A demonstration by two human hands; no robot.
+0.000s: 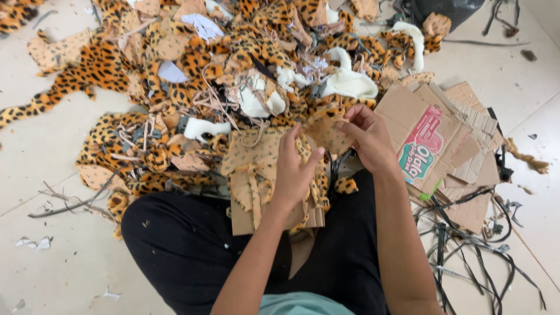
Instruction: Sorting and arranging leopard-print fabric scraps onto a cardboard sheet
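My left hand (293, 169) and my right hand (364, 137) both pinch one leopard-print fabric scrap (326, 129) held up between them, its tan backing facing me. Under my left hand a stack of cut tan and leopard fabric pieces (248, 175) rests on a cardboard piece (245, 219) lying across my lap. My legs are in black trousers (181, 245).
A big heap of leopard-print scraps (175, 70) with white fur bits (350, 84) covers the tiled floor ahead. Flattened cardboard sheets (443, 140) lie to the right, with black strips and trimmings (466, 245) beside them. A dark bag (443, 9) sits at the top right.
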